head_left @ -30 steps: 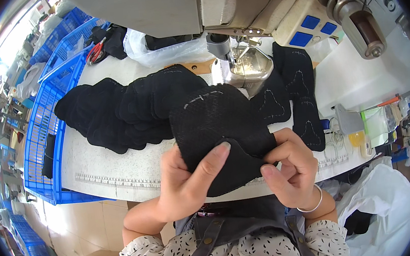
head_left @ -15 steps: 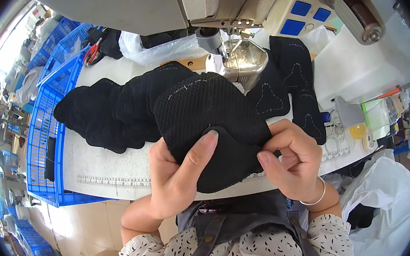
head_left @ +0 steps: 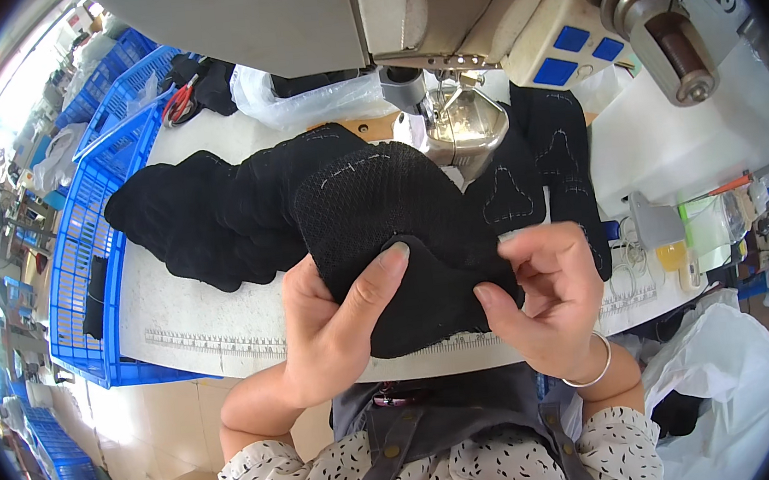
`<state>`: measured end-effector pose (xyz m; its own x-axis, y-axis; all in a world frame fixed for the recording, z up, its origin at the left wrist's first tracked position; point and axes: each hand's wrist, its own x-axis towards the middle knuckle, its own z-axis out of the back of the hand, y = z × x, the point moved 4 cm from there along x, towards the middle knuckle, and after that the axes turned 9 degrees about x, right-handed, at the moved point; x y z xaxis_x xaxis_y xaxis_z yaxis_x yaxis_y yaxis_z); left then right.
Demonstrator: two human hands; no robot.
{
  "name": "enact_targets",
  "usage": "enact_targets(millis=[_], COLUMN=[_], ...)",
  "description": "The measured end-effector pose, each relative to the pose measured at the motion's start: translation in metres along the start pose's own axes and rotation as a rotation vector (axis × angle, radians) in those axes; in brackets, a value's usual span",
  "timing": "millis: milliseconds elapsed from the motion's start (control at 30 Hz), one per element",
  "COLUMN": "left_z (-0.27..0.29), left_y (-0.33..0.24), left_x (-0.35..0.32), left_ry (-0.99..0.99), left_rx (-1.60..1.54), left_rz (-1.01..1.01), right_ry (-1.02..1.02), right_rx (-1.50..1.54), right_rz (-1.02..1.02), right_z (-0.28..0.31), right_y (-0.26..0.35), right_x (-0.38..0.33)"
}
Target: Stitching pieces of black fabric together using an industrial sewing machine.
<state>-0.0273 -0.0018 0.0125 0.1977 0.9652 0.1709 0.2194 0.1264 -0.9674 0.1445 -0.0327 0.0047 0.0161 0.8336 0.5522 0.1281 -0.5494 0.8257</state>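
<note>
My left hand grips a black fabric piece in front of me, thumb pressed on top and fingers underneath. The piece has a ribbed mesh face with a short white stitched line near its far edge. A smooth black layer is folded over its near part. At the right edge of the piece is my right hand, its thumb and index finger parted. The thumb tip overlaps the fabric's edge; the other fingers curl, partly hidden. Just beyond stands the sewing machine, its needle area partly hidden by metal parts.
Overlapping black fabric pieces lie to the left, and marked black pieces to the right. Blue baskets flank the table's left edge. Red-handled scissors lie at the back left. A ruler strip runs along the front.
My right thumb and index finger have parted from their pinch at the fabric's right edge. The left hand keeps its grip. The view has shifted slightly.
</note>
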Motion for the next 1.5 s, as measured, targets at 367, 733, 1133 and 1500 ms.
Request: enact_targets(millis=[367,733,1133,1500], left_z=[0.009,-0.004,-0.002,0.000], left_y=[-0.013,-0.020,-0.010,-0.003], left_x=[0.053,0.094,0.103,0.110], left_ry=[0.062,-0.038,0.196,0.257], left_rx=[-0.030,0.284,0.161,0.060], left_rz=[0.143,0.299,0.167,0.138], right_ry=[0.328,0.116,0.129,0.120], right_rx=[0.238,0.179,0.158,0.141], right_rz=[-0.668,-0.501,-0.445,-0.442], right_z=[-0.004,0.019,0.018,0.017], right_y=[-0.016,-0.023,-0.027,-0.027], right_x=[0.060,0.068,0.065,0.065])
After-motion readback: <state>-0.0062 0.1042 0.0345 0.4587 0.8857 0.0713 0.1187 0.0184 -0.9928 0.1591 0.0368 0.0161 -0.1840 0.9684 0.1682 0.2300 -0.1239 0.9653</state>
